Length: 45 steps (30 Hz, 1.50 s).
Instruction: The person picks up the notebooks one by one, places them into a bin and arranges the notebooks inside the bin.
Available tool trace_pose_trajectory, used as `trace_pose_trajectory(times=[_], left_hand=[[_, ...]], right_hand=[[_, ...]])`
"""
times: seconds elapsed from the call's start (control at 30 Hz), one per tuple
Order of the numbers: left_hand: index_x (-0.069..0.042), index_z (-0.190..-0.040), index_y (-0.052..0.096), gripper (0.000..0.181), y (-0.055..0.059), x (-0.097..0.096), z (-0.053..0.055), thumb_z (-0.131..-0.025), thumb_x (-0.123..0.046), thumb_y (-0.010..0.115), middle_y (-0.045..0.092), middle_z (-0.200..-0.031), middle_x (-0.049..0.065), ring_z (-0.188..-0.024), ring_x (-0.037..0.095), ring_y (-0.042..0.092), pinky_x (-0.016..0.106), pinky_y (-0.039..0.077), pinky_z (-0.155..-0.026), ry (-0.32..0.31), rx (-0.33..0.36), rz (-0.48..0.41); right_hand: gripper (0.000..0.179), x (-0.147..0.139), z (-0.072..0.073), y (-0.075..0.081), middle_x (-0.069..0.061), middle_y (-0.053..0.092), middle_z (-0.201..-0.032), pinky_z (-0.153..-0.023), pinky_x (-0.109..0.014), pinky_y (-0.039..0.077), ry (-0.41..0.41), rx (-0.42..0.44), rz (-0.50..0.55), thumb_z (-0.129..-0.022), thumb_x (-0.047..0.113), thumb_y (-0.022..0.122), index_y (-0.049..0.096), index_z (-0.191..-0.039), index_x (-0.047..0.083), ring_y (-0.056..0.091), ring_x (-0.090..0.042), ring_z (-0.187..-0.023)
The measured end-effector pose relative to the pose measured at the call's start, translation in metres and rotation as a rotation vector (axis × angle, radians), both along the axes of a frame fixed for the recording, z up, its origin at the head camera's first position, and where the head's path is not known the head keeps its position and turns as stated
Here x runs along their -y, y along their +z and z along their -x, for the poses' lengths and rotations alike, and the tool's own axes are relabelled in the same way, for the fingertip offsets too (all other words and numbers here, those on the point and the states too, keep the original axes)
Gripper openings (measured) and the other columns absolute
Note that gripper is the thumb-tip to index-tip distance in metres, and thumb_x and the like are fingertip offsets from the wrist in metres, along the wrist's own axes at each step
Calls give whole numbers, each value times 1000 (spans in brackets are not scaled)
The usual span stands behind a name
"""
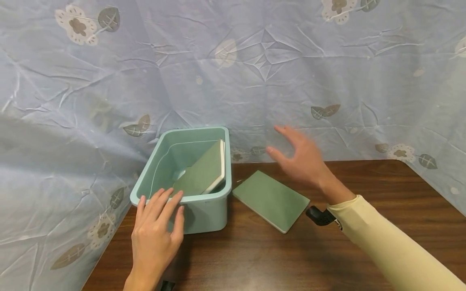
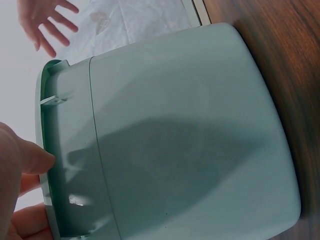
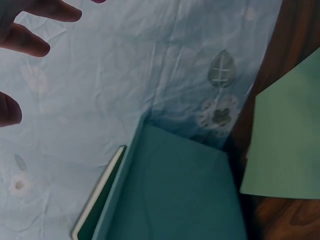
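Observation:
A pale green plastic bin [image 1: 206, 214] stands on the table. My left hand [image 1: 155, 230] holds its near rim, with the thumb [image 2: 36, 159] on the outer side and the fingers reaching over the edge. Inside, a green notebook [image 1: 204, 167] leans slantwise against the right wall, its white page edges facing up. Another green notebook [image 1: 271, 200] lies flat on the table to the right of the bin. My right hand [image 1: 302, 157] is in the air beyond that notebook, fingers spread and holding nothing.
The brown wooden table [image 1: 240, 258] runs under everything. A pale blue floral cloth [image 1: 255, 81] hangs behind it and along the sides, close to the bin's far and left walls. A black device [image 1: 320, 216] sits at the right wrist.

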<state>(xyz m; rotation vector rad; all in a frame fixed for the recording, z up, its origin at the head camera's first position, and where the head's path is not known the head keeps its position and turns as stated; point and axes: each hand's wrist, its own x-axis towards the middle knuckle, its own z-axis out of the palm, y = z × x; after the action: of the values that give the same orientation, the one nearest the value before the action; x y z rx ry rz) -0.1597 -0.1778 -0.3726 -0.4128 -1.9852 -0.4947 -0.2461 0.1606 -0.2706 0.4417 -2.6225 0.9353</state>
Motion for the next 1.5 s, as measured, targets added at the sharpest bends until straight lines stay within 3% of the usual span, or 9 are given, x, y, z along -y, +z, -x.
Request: trace_pose_trajectory(times=[0.3, 0.63, 0.83, 1.03, 1.3, 1.5], left_hand=[[-10, -117, 73, 32, 0, 0, 0, -87, -16, 65, 71, -119, 13, -118, 36, 62, 62, 33, -112, 4, -2, -3], [-11, -118, 73, 32, 0, -1, -1, -86, -15, 66, 71, -119, 12, -118, 35, 62, 61, 33, -112, 2, -5, -7], [-11, -117, 73, 32, 1, -1, -1, -87, -16, 66, 71, -118, 12, -117, 35, 62, 61, 33, -113, 4, -10, -7], [-11, -117, 73, 32, 0, -1, -1, -86, -15, 66, 71, -118, 12, -117, 35, 62, 60, 32, -114, 1, -13, -15], [-11, -117, 73, 32, 0, -1, -1, -86, -15, 66, 71, -118, 11, -117, 35, 62, 60, 33, -113, 4, -13, -11], [-11, -117, 73, 32, 0, 0, -1, -86, -15, 66, 71, -119, 11, -117, 35, 62, 60, 33, -113, 7, -10, -4]], right_hand=[[72, -2, -1, -22, -7, 16, -166, -118, -63, 22, 30, 84, -43, -91, 64, 54, 27, -154, 42, 15, -31, -154], [78, -2, 1, -44, -15, 14, -165, -108, -77, 24, 34, 108, -156, -89, 67, 55, 22, -156, 42, 16, -44, -150], [81, 0, 0, -59, -17, 14, -165, -109, -75, 23, 37, 118, -240, -90, 66, 55, 22, -157, 35, 18, -46, -150], [83, 2, -2, -76, -15, 9, -166, -111, -76, 18, 34, 177, -307, -88, 70, 53, 18, -157, 41, 16, -50, -149], [85, 4, -3, -101, -12, 10, -167, -108, -79, 15, 27, 246, -320, -85, 73, 56, 18, -156, 45, 12, -51, -149], [87, 5, -5, -117, -14, 7, -167, -106, -81, 14, 57, 299, -353, -85, 71, 58, 19, -157, 41, 9, -54, -148]])
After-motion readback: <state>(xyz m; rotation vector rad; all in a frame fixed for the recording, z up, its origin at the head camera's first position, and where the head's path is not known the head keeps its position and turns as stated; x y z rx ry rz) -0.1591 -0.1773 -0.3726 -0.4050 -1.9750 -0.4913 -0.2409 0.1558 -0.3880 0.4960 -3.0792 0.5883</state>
